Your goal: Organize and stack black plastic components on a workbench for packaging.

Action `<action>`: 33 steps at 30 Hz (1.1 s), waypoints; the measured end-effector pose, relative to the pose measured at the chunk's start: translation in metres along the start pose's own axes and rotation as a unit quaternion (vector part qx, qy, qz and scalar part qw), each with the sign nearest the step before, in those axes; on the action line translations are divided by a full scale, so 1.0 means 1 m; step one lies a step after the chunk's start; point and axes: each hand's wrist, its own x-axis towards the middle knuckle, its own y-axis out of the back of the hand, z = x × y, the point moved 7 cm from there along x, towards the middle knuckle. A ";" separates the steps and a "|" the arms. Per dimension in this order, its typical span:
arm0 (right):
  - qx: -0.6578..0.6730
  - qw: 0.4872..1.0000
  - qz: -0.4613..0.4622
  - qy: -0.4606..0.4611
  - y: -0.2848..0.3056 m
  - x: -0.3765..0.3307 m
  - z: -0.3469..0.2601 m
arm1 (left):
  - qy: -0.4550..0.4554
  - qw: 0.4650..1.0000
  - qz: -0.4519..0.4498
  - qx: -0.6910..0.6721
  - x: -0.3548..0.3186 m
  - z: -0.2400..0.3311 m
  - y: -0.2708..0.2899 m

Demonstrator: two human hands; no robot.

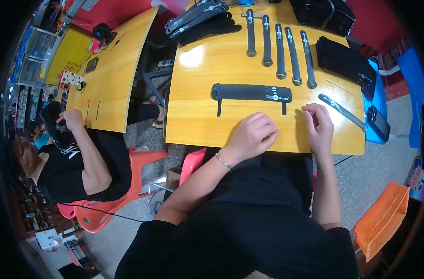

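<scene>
Seen through my remote head view, near to far. At the near edge of the yellow wooden tabletop (193,123), the bare left hand (256,135), with a thin silvery bracelet (224,161) at its wrist, is raised with fingers loosely curled; I cannot tell whether they close on anything. The bare right hand (320,123), nearer the right edge, has its fingers bent and thumb side turned inward; here too I cannot tell whether anything is gripped.

Just beyond the hands, I see two narrow black strips (219,108) reaching toward the near edge from a flat, dark-grey bundle of straps (251,92) with pale print. This bundle lies parallel to the near edge, around the middle of the tabletop; one strip shows near each of its ends. Just past the right hand, a single dark-grey strap with a looped end (343,113) slants toward the right edge, loop end outward.

Farther off, five separate dark-grey looped straps (280,51) form a row, loops pointing toward the near edge. To their right, a flat black fabric pile (346,63) lies along the right edge. Farthest, I note a heaped pile of grey and black straps (202,29) by the far left corner and a banded black stack (323,17) by the far right corner.
</scene>
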 end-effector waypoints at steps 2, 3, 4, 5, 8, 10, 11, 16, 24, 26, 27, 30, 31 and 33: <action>-0.028 0.999 0.002 0.024 0.003 -0.001 0.000 | 0.024 0.999 -0.032 -0.013 0.000 -0.002 -0.005; -0.026 0.999 0.018 0.031 -0.003 0.000 -0.002 | 0.024 0.999 -0.024 -0.015 -0.001 -0.007 0.000; -0.021 0.999 0.013 0.026 -0.003 -0.002 0.003 | 0.028 0.999 -0.025 -0.015 -0.002 -0.004 -0.001; -0.016 1.000 0.008 0.019 -0.003 -0.003 0.005 | 0.031 0.999 -0.026 -0.015 -0.001 -0.004 -0.002; -0.006 1.000 0.009 0.020 0.000 -0.004 0.002 | 0.039 0.999 -0.014 0.013 -0.001 -0.001 -0.003; -0.001 1.000 0.003 0.019 0.002 -0.003 -0.002 | 0.035 0.999 -0.007 0.038 -0.001 -0.001 -0.003; -0.003 1.000 0.008 0.020 0.004 -0.003 -0.003 | 0.037 0.997 -0.001 0.063 -0.001 -0.001 -0.003; -0.009 1.000 0.008 0.026 0.001 -0.001 -0.001 | 0.042 0.997 -0.005 0.064 -0.001 -0.005 -0.002; -0.001 0.999 0.006 0.050 0.002 -0.006 -0.001 | 0.056 0.998 0.021 0.006 -0.002 0.000 0.009; 0.020 1.000 0.009 -0.004 0.000 -0.007 0.008 | 0.064 0.996 0.050 0.028 -0.005 0.003 0.018; 0.026 1.000 0.001 0.002 -0.002 -0.007 0.006 | 0.065 0.995 0.069 0.038 -0.007 0.005 0.024; 0.010 1.000 -0.015 -0.004 -0.008 -0.005 0.006 | 0.089 0.978 0.162 0.101 -0.028 0.000 0.049; 0.011 1.000 -0.024 -0.001 -0.008 -0.006 0.008 | 0.096 0.976 0.166 0.105 -0.036 -0.002 0.055; 0.022 1.000 0.000 -0.006 -0.004 -0.006 0.012 | 0.142 0.975 0.143 0.096 -0.050 -0.012 0.068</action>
